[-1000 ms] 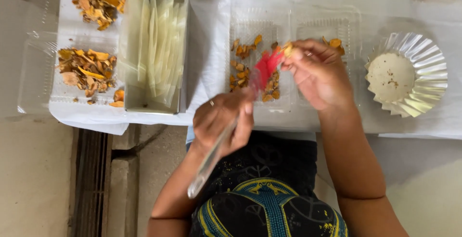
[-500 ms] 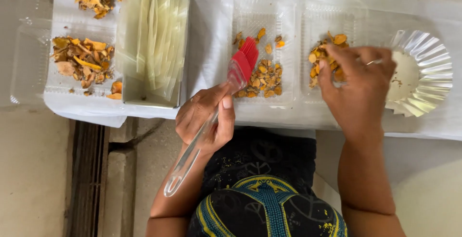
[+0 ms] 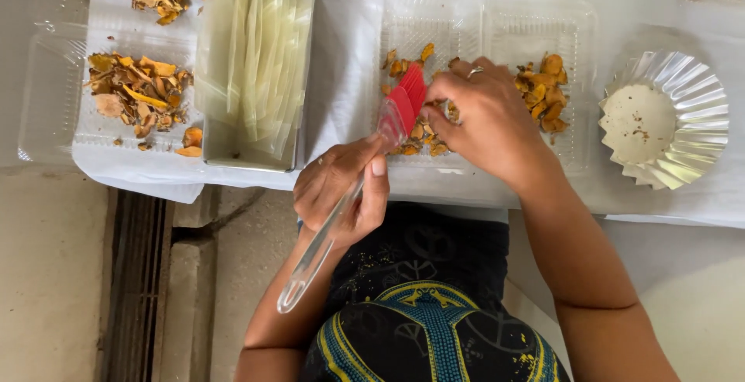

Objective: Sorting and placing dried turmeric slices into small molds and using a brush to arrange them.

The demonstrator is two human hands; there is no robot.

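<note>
At the near edge of the surface (image 3: 341,79): left hand (image 3: 341,192) wrapped around a clear-handled brush (image 3: 365,172), red bristles up. Right hand (image 3: 485,118) curled down, fingertips among dried orange slices (image 3: 423,130) in a clear tray (image 3: 423,25) (actual pinch hidden). Step judged: picking one slice for brushing; needs a clean single-piece grip. Beyond: second tray (image 3: 578,40), foil cup (image 3: 667,118), tin of clear sleeves (image 3: 252,64), white cloth, concrete floor (image 3: 46,273).
</note>
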